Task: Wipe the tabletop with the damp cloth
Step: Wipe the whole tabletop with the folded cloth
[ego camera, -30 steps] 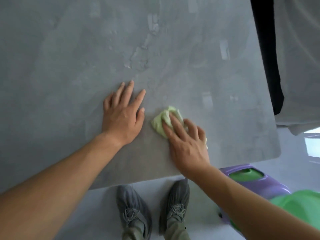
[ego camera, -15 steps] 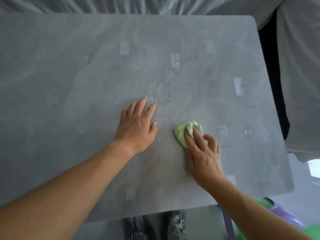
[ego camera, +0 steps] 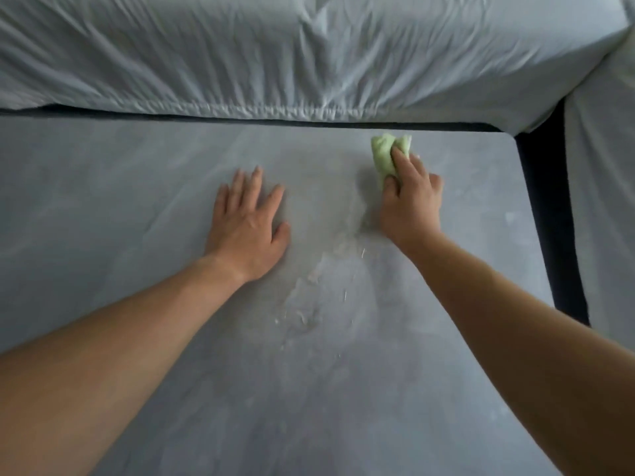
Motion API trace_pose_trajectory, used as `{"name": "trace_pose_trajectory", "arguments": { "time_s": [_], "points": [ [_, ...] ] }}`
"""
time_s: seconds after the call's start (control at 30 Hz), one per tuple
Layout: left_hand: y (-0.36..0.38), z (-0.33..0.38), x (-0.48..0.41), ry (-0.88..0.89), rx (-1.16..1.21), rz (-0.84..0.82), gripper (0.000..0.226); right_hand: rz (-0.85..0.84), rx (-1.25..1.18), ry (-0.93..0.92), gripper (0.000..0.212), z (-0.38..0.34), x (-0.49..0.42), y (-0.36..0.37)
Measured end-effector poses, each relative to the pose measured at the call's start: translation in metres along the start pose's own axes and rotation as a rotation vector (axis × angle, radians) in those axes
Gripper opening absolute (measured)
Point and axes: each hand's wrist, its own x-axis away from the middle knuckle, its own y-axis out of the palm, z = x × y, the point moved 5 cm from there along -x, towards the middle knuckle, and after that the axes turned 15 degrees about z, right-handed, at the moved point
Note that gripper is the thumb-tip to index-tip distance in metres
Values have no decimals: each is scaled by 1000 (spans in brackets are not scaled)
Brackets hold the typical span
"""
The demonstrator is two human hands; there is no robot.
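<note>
The green damp cloth (ego camera: 386,156) sits bunched near the counter's (ego camera: 137,201) far edge, toward its right corner, under your right hand (ego camera: 410,201), whose fingers press it down. Wet streaks (ego camera: 309,297) lie nearer you. Your left hand (ego camera: 247,223) rests flat, spread, holding nothing.

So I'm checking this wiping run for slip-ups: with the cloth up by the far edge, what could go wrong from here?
1. The green cloth under the right hand is close to the tabletop's far edge; one more push might carry it off into the dark gap before the white cover.
2. The wet streaks lie nearer the person than the cloth and may be missed.
3. The left hand, pressed flat, could smear.
</note>
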Motion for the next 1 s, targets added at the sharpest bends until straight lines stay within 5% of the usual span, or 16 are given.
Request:
{"name": "trace_pose_trajectory", "arguments": {
  "time_s": [0.13,0.3,0.47,0.63,0.83,1.0],
  "points": [
    [12,-6,-16,1,-35,-8,72,-103,249,-136,61,-15,-42,43],
    [13,-7,-13,11,-32,41,70,-236,249,-569,60,-18,-9,44],
    [13,-9,-14,26,-10,48,69,-176,297,-269,66,-28,-47,57],
    [10,-10,-14,17,67,54,68,-300,149,-650,60,-46,17,62],
    [7,-22,-2,14,18,42,66,-139,232,-339,62,-65,-36,78],
    [4,-26,7,-21,41,18,67,-248,119,-644,52,-68,4,72]
  ]
}}
